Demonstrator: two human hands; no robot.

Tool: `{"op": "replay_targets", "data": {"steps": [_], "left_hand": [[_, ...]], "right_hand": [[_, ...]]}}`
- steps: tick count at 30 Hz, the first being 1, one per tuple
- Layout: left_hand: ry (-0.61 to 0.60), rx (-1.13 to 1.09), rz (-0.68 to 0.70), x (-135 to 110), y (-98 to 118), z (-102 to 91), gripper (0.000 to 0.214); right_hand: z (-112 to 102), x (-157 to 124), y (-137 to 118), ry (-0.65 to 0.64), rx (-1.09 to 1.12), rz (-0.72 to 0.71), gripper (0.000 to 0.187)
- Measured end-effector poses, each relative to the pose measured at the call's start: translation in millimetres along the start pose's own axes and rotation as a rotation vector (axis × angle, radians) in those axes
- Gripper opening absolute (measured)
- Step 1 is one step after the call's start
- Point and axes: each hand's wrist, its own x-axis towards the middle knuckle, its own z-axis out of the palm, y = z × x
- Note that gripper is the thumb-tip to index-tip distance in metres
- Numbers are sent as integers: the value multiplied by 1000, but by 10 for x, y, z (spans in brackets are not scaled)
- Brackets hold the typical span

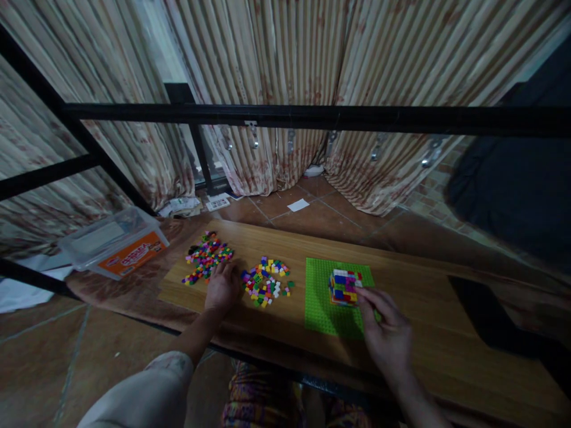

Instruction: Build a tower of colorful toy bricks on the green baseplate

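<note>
A green baseplate (321,297) lies on a wooden board (276,244). On it stands a block built of many-coloured small bricks (344,286). My right hand (387,333) rests at the block's right side, fingertips touching it, fingers curled. My left hand (222,286) lies on the board between two loose piles of coloured bricks, one at the far left (206,257) and one in the middle (266,283). Its fingers are bent down at the edge of the middle pile; whether they hold a brick is hidden.
A clear plastic box with an orange label (116,242) sits to the left of the board. A black metal frame bar (312,116) crosses above. Striped curtains hang behind, with papers on the tiled floor (298,205). A dark shape (513,196) fills the right.
</note>
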Motion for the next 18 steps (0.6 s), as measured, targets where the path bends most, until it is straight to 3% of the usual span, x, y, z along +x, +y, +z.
{"op": "replay_targets", "data": {"steps": [7,13,18], "left_hand": [[-7,-30,-15,-12,25,-1,29],[4,-39,-23,-36,3,38,28],[4,-31,-7,-43,-8,47,28]], "right_hand": [[567,-403,-245,-336,22,-43,19],[1094,-399,-263,-455,-20,-162,22],[1357,-301,-313,-495,-90,-218,23]]}}
